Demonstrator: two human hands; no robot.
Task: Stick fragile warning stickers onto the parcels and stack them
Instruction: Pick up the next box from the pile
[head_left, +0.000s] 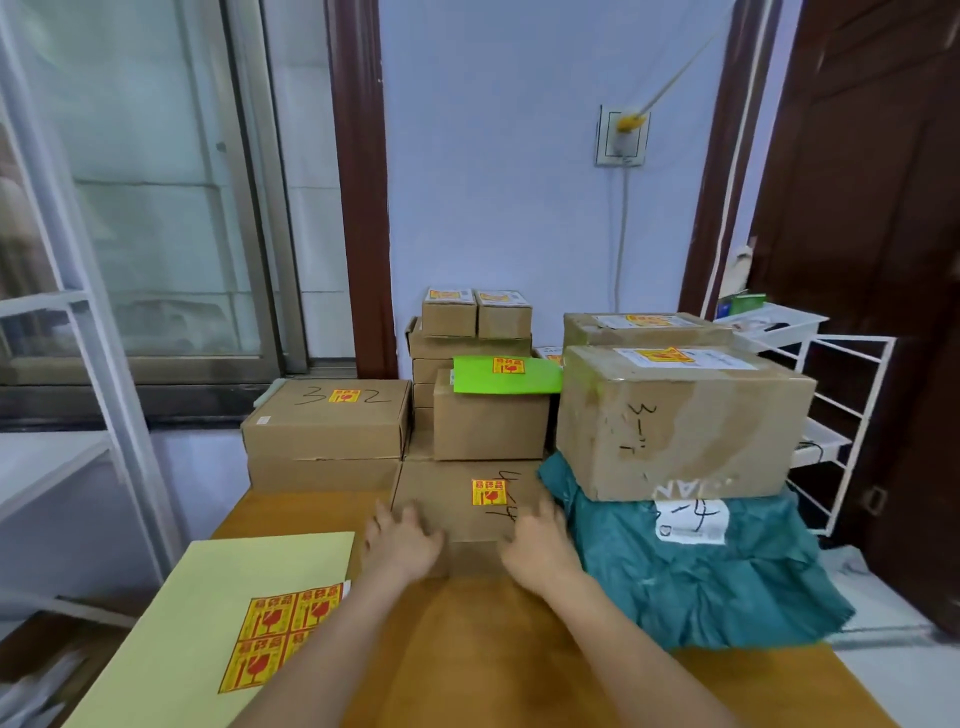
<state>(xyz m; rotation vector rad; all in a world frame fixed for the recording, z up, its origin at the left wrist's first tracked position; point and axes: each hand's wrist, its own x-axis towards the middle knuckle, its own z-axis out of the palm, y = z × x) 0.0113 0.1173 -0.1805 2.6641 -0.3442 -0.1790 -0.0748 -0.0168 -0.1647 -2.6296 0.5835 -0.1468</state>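
Wooden table | both hands spread flat on one stickered parcel

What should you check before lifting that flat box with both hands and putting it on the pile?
1. Sticker on the box: ok. A fragile sticker sits on top of the flat box.
2. Both hands on it: ok. The left hand and right hand rest on its near edge.
3. Firm grip: cannot tell. The fingers lie on top; their undersides are hidden.
4. Landing spot: ok. The box marked 302 has a flat top and already has its sticker.
5. Room on the right: not ok. The teal bag presses close beside the right hand.
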